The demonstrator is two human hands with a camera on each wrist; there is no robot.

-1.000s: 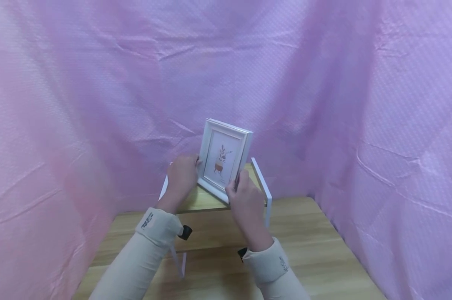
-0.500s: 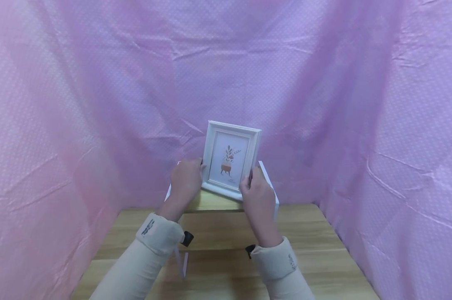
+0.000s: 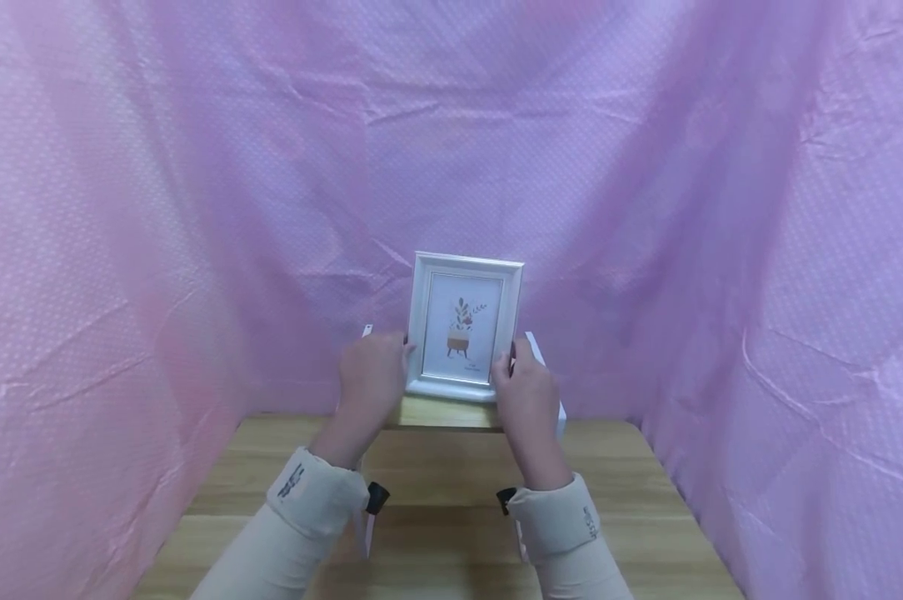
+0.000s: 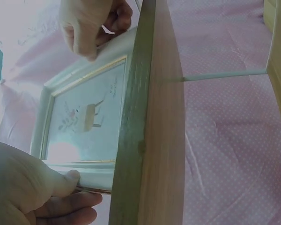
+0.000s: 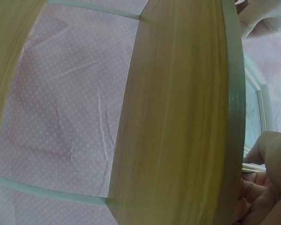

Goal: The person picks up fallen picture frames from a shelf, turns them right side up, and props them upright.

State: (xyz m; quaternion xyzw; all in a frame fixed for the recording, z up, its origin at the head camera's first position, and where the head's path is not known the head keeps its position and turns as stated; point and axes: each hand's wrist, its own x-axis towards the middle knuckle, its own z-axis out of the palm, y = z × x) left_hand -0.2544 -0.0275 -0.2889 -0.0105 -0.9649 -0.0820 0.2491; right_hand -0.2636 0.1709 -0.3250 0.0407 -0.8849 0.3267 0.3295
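A white picture frame with a drawing of a potted plant stands nearly upright on the top board of a small wooden shelf, facing me. My left hand grips its left side, thumb on the front and fingers curled behind. On the opposite side my right hand pinches the lower right edge. In the left wrist view, the picture frame sits right at the board's front edge, between both hands. Only a corner of the picture frame shows past the board in the right wrist view.
White metal side bars rise at both ends of the shelf. Below it spreads a wood-grain table. Pink patterned cloth hangs behind and along both sides.
The picture frame has turned from an angled, tilted pose to face me almost squarely, and its bottom edge has levelled over the board. Both hands have kept their grip. The head view has shifted slightly.
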